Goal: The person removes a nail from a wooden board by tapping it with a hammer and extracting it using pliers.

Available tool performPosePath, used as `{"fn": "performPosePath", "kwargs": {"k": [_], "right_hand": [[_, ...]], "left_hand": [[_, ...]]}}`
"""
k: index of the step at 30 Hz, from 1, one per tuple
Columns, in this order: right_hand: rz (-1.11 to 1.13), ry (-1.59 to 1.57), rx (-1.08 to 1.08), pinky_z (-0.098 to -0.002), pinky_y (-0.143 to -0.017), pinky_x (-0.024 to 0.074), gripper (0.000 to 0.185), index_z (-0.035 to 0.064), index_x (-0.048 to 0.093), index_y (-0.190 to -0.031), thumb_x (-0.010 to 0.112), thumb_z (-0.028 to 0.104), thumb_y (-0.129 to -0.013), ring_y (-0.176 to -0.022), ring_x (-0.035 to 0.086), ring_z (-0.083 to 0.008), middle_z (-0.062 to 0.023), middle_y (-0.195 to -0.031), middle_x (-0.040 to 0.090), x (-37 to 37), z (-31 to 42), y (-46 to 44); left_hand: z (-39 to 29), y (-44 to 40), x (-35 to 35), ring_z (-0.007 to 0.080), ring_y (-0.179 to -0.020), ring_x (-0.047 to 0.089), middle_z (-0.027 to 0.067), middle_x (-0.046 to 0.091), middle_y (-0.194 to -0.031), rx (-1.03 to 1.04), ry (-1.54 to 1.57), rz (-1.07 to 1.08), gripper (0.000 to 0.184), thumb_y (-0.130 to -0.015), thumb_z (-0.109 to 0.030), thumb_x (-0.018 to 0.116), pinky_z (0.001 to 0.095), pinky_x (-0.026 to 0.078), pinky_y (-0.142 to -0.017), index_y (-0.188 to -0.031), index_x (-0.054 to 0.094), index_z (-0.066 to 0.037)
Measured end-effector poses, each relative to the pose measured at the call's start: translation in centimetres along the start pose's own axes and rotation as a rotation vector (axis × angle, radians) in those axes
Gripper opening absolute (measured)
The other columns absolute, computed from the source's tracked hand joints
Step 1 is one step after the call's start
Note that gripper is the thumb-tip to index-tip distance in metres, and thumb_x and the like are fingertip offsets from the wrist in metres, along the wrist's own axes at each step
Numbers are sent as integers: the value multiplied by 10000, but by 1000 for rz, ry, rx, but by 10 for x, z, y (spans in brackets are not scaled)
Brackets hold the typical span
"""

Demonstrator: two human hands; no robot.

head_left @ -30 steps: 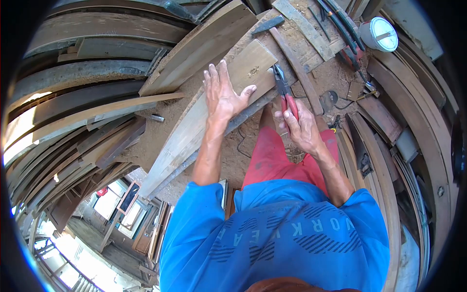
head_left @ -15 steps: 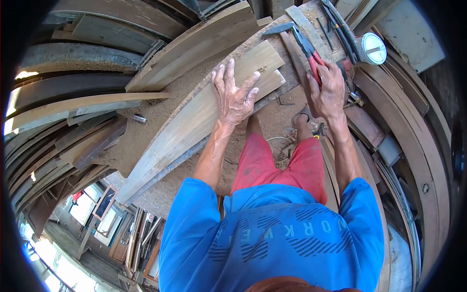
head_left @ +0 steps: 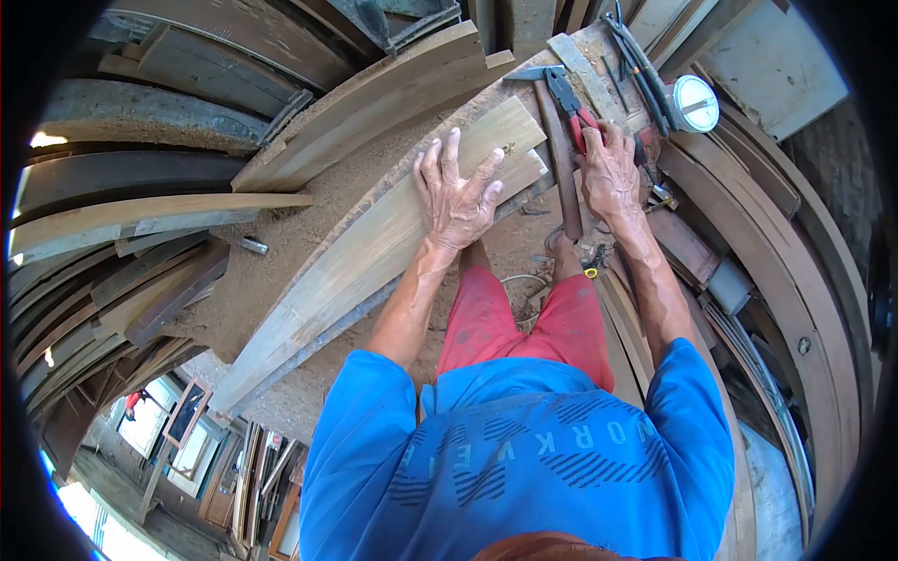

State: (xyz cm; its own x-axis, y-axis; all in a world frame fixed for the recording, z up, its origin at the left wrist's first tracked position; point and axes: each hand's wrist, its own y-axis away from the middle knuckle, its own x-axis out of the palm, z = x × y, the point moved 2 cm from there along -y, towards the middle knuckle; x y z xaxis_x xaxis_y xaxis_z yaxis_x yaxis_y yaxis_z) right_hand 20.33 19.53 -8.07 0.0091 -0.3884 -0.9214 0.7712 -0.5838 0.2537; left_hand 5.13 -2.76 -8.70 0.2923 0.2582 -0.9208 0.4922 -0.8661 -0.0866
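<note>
"What do the hands hold, seen from your remote post?"

"I see a left hand (head_left: 460, 201) spread palm-down on a long board (head_left: 346, 257), gripping nothing. The board slants across the front of the worker. The right hand (head_left: 613, 178) curls around the red handles of pliers (head_left: 563, 91), beside a hammer (head_left: 559, 154)."

"Which step is it?"

"Tool handling, I judge, beside a steadied board; picking up or laying down, I cannot tell."

"The next move?"

"It calls, I think, for keeping pliers clear of the hammer."

the left hand (head_left: 458, 198) lies splayed, the right hand (head_left: 612, 174) curls inward, both forearms (head_left: 404, 309) reaching forward.
</note>
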Motion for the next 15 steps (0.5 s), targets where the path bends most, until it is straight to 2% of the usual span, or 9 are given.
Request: {"fn": "performPosePath", "kwargs": {"k": [1, 4, 6, 7, 10, 11, 12, 14, 15], "right_hand": [[25, -32, 0, -552, -963, 554, 357, 12, 588, -1240, 671, 109, -906, -1206, 538, -491, -210, -1414, 525, -5, 2, -3], [72, 40, 22, -555, -903, 526, 357, 0, 583, -1254, 665, 67, -913, -1128, 602, -476, -250, -1279, 615, -8, 1, -12], [62, -150, 63, -537, -896, 529, 273, 12, 579, -1149, 618, 76, -886, -1044, 622, -450, -239, -1141, 637, -5, -6, -7], [58, -246, 85, -527, -893, 530, 232, 17, 577, -1096, 594, 80, -872, -1001, 631, -437, -233, -1071, 648, -3, -7, -4], [54, -636, 145, -469, -820, 523, 177, 10, 565, -1025, 563, 82, -863, -853, 635, -363, -174, -871, 613, -18, 13, 27], [52, -775, 142, -384, -739, 513, 111, 24, 565, -965, 539, 91, -880, -783, 594, -228, -92, -843, 574, -25, 24, 42], [112, -997, 290, -309, -664, 467, 143, 29, 610, -989, 528, 97, -894, -736, 528, -116, -9, -815, 538, -28, 39, 56], [143, -1077, 387, -267, -638, 430, 197, 22, 654, -1045, 534, 105, -912, -723, 491, -70, 30, -823, 534, -22, 54, 80], [112, -1137, 399, -267, -634, 422, 223, 15, 663, -1077, 537, 105, -917, -719, 486, -73, 29, -816, 530, -11, 59, 91]], "left_hand": [[1, -2, -4, 499, -1479, 315, 258, 334, -1672, 4, 45, 59, 790, -786, -474, 863, 662, 226, -1216, -1505, 585, -301], [10, -3, -16, 545, -1540, 206, 303, 188, -1722, -9, 126, 207, 1099, -656, -599, 913, 715, 159, -1213, -1606, 444, -306], [23, -5, -17, 573, -1575, 117, 330, 81, -1744, -52, 109, 254, 1291, -562, -651, 940, 748, 107, -1213, -1656, 348, -302], [26, -7, -15, 592, -1588, 46, 343, 8, -1746, -82, 102, 288, 1404, -534, -640, 959, 761, 66, -1216, -1690, 241, -297], [23, -17, -18, 582, -1594, 35, 350, 4, -1742, 16, 103, 346, 1390, -548, -618, 964, 754, 56, -1225, -1693, 244, -301], [23, -20, -16, 573, -1589, 61, 353, 30, -1738, 42, 122, 339, 1336, -568, -597, 958, 746, 68, -1227, -1682, 284, -299], [22, -20, -15, 564, -1584, 87, 357, 56, -1735, 68, 142, 336, 1283, -587, -575, 953, 739, 80, -1228, -1670, 325, -296], [21, -21, -14, 547, -1575, 138, 363, 108, -1727, 118, 171, 330, 1178, -626, -532, 942, 724, 105, -1232, -1647, 406, -292], [17, -21, -18, 533, -1556, 194, 364, 162, -1714, 128, 207, 285, 1073, -646, -453, 946, 719, 153, -1221, -1603, 492, -285]]}}
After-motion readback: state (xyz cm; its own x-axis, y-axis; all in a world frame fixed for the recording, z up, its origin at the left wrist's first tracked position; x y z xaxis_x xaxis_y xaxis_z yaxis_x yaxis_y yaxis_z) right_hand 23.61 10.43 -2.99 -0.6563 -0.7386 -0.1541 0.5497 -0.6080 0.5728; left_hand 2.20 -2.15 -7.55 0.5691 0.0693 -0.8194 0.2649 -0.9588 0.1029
